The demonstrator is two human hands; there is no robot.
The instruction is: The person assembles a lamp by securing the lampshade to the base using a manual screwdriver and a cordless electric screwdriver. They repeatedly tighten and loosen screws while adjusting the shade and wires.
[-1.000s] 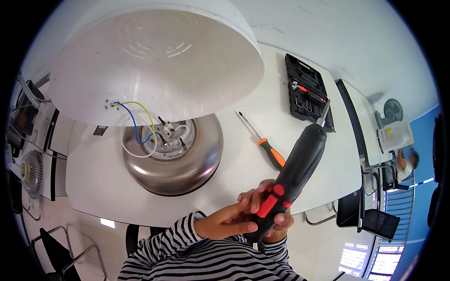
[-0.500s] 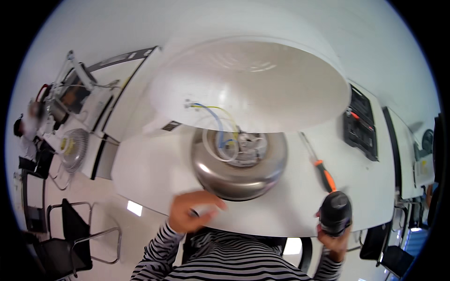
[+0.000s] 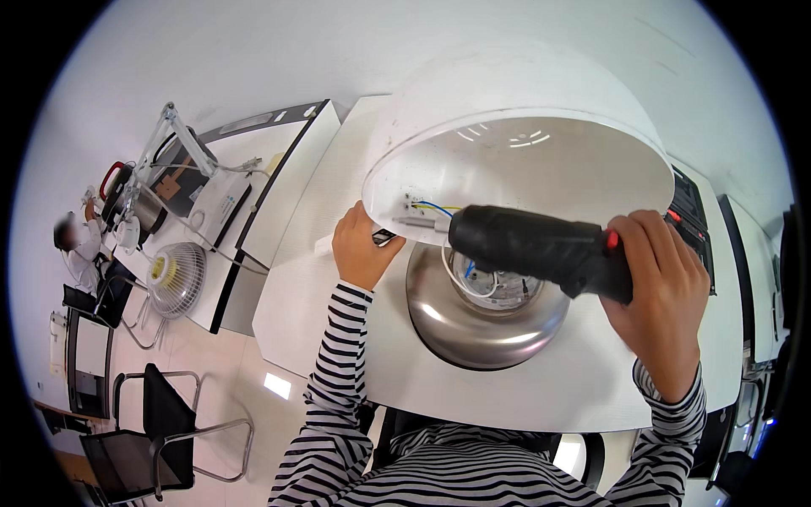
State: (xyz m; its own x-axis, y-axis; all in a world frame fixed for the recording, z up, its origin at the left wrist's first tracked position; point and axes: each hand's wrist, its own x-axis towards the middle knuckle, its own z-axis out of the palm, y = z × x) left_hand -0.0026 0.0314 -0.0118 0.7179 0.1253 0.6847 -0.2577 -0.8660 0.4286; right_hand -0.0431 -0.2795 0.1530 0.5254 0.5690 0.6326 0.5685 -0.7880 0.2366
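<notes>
screwdriver bit: its tip is hidden among the wires (image 3: 439,208) at the rim of the white shade (image 3: 515,110).
left hand (image 3: 361,250): fingertips hidden under the shade's rim.
tool case (image 3: 694,203): mostly covered by the shade and the right hand (image 3: 663,296).
person at far left (image 3: 78,245): too small and blurred to tell what they handle.

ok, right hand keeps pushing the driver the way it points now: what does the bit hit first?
Probably the inner wall of the white dome shade, near the wire entry. The right hand aims the black electric screwdriver leftward, bit tip at that wall. Depth is unclear.
</notes>
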